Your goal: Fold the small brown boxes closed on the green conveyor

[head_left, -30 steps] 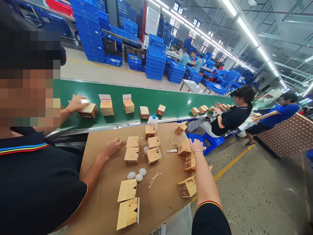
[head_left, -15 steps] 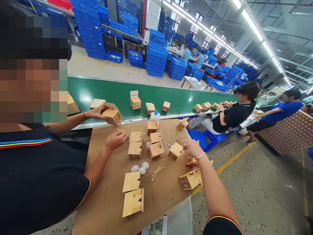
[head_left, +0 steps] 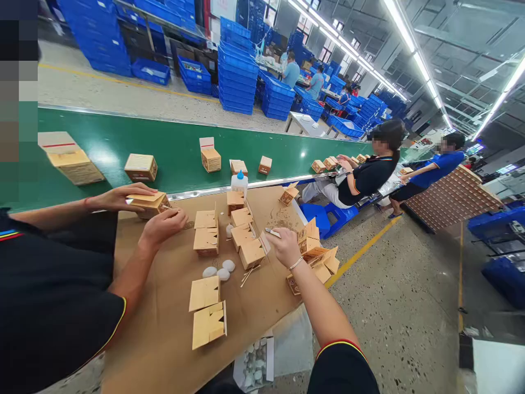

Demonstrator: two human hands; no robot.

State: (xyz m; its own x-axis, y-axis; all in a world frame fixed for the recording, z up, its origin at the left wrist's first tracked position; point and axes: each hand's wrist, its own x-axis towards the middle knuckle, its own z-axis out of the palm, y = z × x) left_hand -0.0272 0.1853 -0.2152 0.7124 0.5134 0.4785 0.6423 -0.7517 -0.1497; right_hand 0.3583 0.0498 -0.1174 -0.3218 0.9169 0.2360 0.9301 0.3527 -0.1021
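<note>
In a long factory hall, stacks of blue plastic crates (head_left: 240, 82) rise beyond a green conveyor belt (head_left: 205, 142), where small kraft cartons stand in a spaced row. Farther along, a seated worker in a black shirt (head_left: 367, 178) handles cartons at the belt, and a standing worker in a blue shirt (head_left: 441, 167) leans toward it. Nearer, a brown cardboard-covered bench (head_left: 156, 339) carries folded cartons, flat carton blanks (head_left: 209, 323), cotton balls (head_left: 217, 271) and a white glue bottle (head_left: 240, 183) with a blue nozzle. At the left, a co-worker's hands (head_left: 141, 210) work together on an open carton (head_left: 147, 207) at the bench edge. The person's right hand (head_left: 285, 247), wearing a thin bracelet (head_left: 295, 264), is over the bench, between a folded carton (head_left: 251, 254) and a small pile of cartons (head_left: 309, 241). Its fingers (head_left: 274, 239) curl narrowly right beside a slim white strip (head_left: 271, 232); whether they grip it cannot be told. The person's left hand does not show, so its fingers cannot be judged.
</note>
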